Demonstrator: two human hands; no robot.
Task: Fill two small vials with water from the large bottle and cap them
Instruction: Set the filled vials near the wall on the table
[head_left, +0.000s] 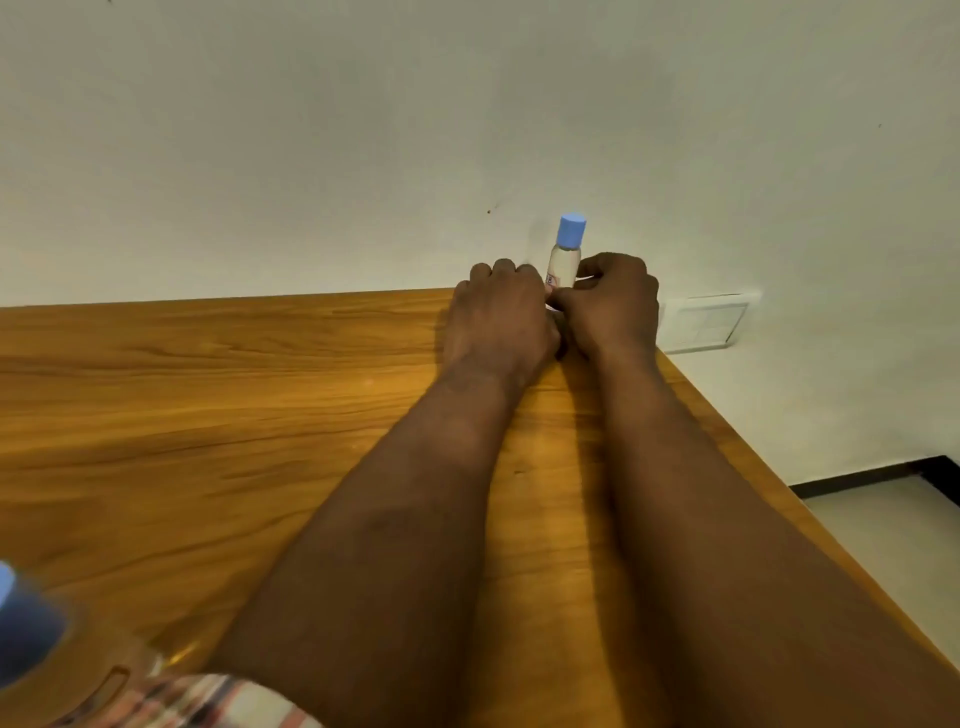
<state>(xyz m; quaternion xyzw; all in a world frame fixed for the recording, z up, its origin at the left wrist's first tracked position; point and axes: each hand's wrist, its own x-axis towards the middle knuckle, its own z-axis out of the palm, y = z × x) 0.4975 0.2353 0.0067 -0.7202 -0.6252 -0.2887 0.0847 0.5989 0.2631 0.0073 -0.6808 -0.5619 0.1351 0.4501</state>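
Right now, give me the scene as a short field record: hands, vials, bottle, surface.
left hand: closed, at far table edge, beside the vial
right hand: fingers curled at the vial's lower body
vial: upright, blue cap on; contents unclear
second vial: not visible; may be hidden by the hands
large bottle: bottom-left corner, blue cap on, blurred
table: wooden, against a white wall

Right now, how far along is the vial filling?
One vial stands upright at the table's far edge with its blue cap on; its fill level is unclear. Both hands, left hand and right hand, are closed beside its base, hiding whatever they hold. The large bottle sits near-left, capped. No second vial is visible.
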